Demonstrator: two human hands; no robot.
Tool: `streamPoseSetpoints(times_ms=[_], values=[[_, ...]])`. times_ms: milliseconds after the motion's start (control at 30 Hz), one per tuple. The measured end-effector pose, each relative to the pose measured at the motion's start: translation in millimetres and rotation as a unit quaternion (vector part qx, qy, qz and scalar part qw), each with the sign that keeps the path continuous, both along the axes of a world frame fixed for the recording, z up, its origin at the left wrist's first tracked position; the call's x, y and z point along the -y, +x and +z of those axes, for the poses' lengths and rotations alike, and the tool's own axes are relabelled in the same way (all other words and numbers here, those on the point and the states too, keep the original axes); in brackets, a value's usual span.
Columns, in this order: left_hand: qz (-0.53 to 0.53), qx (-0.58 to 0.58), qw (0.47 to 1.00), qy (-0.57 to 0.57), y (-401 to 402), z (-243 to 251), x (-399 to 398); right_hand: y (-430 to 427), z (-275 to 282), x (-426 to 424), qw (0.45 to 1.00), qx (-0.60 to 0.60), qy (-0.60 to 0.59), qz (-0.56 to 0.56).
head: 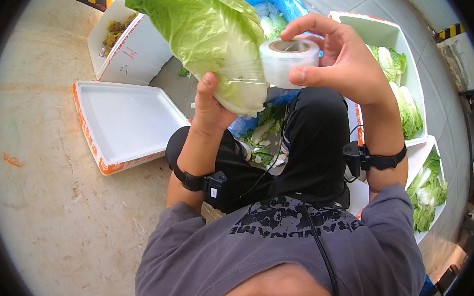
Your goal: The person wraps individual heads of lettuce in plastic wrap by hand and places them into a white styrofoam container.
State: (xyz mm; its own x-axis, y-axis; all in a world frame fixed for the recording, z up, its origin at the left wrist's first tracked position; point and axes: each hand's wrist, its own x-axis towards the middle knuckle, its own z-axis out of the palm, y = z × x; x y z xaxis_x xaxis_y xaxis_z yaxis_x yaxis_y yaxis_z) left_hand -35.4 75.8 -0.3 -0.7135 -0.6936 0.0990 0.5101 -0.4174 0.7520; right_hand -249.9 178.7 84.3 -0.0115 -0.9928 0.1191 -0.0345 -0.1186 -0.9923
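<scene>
My left hand (pixel 213 102) grips the white base of a napa cabbage (pixel 211 40), its thumb on the near side and the leafy end pointing to the upper left. A roll of clear plastic film (pixel 289 65) with a brown core sits in my right hand (pixel 340 58), held between thumb and fingers just right of the cabbage. Shiny clear film lies across the lower part of the cabbage, towards the roll. Whether the film goes all the way round cannot be seen.
Foam boxes of cabbages stand at the right (pixel 422 78) and lower right (pixel 440 213). A blue plastic liner (pixel 288 0) holds more cabbage ahead. Leaf scraps (pixel 263 155) lie between my feet. A foam lid (pixel 132 121) and a foam box (pixel 134 56) are at the left.
</scene>
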Motion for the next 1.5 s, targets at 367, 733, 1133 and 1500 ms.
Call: streamPoseSetpoints(times_ms=[367,733,1133,1500], values=[[-0.026,-0.021,0.999,-0.034,1.5,0.9,5.2,5.3,13.5,-14.2,0.978,-0.167,-0.074,-0.101],[-0.038,-0.045,0.996,-0.059,4.7,-13.6,8.2,-8.5,20.7,-11.6,0.994,-0.092,-0.005,0.059],[-0.048,-0.022,0.997,-0.047,12.6,7.9,-0.1,-17.1,14.2,-9.0,0.989,0.015,0.012,0.144],[-0.088,-0.047,0.988,-0.116,-5.0,15.1,-1.1,-8.4,16.1,-17.5,0.985,0.071,0.003,0.16]])
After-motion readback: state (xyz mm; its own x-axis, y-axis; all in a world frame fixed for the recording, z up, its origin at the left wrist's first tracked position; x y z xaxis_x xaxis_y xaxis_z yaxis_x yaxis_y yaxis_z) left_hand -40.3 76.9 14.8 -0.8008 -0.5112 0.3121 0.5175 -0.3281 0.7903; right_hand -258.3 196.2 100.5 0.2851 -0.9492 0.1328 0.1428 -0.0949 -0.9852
